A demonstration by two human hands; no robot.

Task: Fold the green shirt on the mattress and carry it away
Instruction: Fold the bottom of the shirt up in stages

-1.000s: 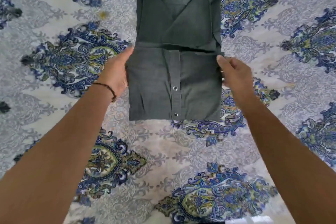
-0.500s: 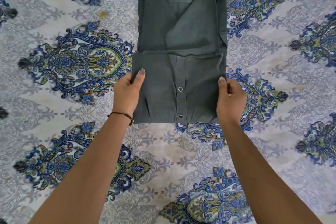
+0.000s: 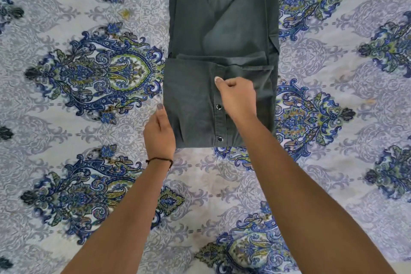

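Green shirt (image 3: 222,29): soft, light, limp cloth that will sag unless supported under both side edges. It lies folded on the mattress (image 3: 66,118), long axis running away from the person, doubled end nearest. Left hand (image 3: 159,133) is at the left edge, fingers hidden. Right hand (image 3: 236,95) rests curled on the placket. Grip unconfirmed for both.

Forearms (image 3: 124,218) bare; thin dark cord bracelet (image 3: 159,159) at left wrist; left hand (image 3: 159,134) thumbnail (image 3: 160,106) polished greyish.
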